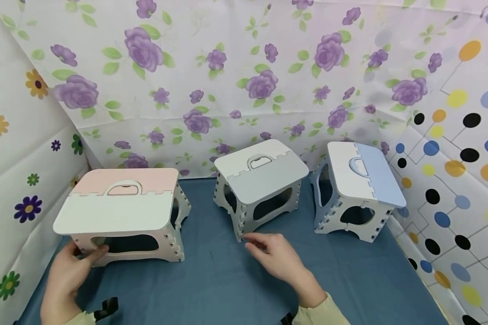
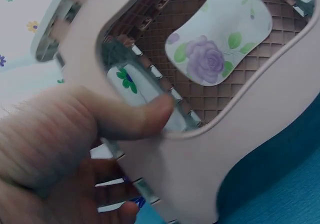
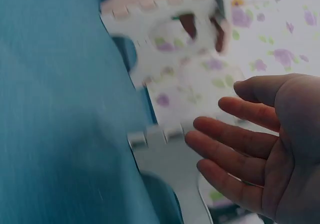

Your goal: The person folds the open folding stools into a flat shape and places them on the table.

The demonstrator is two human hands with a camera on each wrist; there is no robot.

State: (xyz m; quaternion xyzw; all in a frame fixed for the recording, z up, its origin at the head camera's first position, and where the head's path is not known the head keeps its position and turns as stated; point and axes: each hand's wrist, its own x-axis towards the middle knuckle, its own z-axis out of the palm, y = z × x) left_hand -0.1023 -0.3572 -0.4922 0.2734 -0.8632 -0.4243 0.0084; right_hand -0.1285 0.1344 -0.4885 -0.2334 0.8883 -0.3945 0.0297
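At the left of the head view stands a pink-and-white folding stool [image 1: 110,214], upright with a handle slot in its top. My left hand [image 1: 67,275] grips its near left leg, the thumb through the side opening and the fingers round the outer edge, as the left wrist view also shows. A grey-and-white folding stool [image 1: 268,180] stands in the middle, turned at an angle. Close to its near leg is my right hand [image 1: 278,259], fingers loosely extended with nothing held; whether a fingertip touches the leg I cannot tell.
A blue-and-white folding stool [image 1: 359,176] stands at the right. All the stools are on a blue cloth surface [image 1: 211,289]. Behind hangs a purple-flowered sheet [image 1: 227,81], with a dotted sheet [image 1: 451,149] at the right and a daisy-printed one [image 1: 16,171] at the left.
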